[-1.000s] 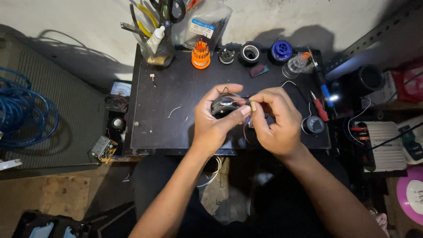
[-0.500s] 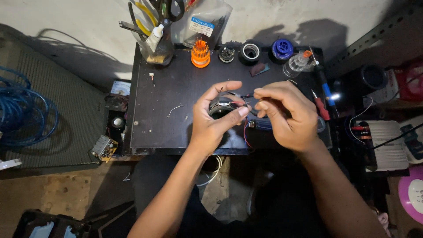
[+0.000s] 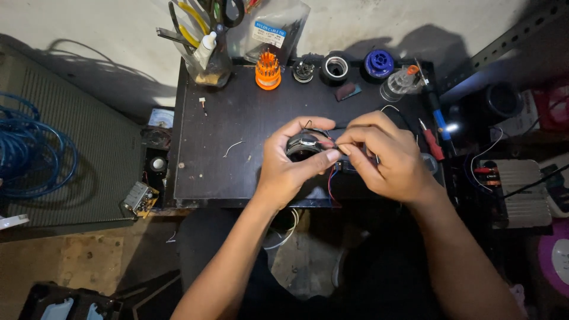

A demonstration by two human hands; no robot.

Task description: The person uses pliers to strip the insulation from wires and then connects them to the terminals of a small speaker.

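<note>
Left hand [image 3: 290, 166] fingers wrapped round small round black speaker [image 3: 302, 145], held over bench [image 3: 225, 118] near front edge, middle. Right hand [image 3: 388, 157] fingers pinched shut on thin wire at speaker's right side; red wire [image 3: 329, 184] hangs below. Orange screwdriver set [image 3: 268, 69], tape roll [image 3: 336, 67] along back edge.
</note>
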